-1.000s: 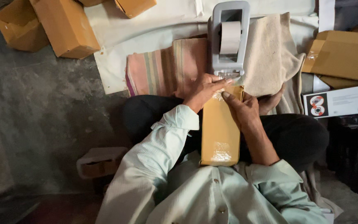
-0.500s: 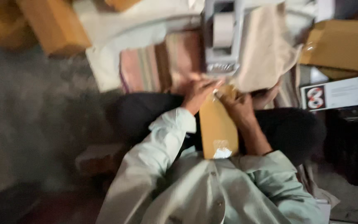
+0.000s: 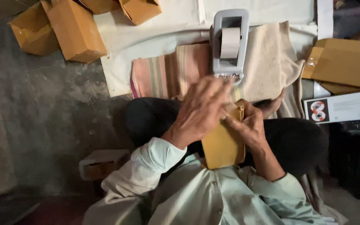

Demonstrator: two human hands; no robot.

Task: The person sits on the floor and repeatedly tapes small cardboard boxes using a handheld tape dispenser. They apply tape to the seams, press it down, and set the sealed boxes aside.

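Both hands clasp the box [image 3: 223,143], right hand [image 3: 246,125] gripping, left hand [image 3: 198,112] closed over its top
Top end by the tape dispenser [image 3: 229,46]; whether any tape is on yet, cannot tell

a flat yellow-brown packet [image 3: 221,146] lay on the lap. brown cardboard boxes [image 3: 73,29] stood upper left. a brown envelope [image 3: 346,62] and white printed box [image 3: 342,109] lay right.

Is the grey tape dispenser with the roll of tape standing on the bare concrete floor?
No, the grey tape dispenser stands on the beige cloth spread beside the striped fabric, not on the bare floor.
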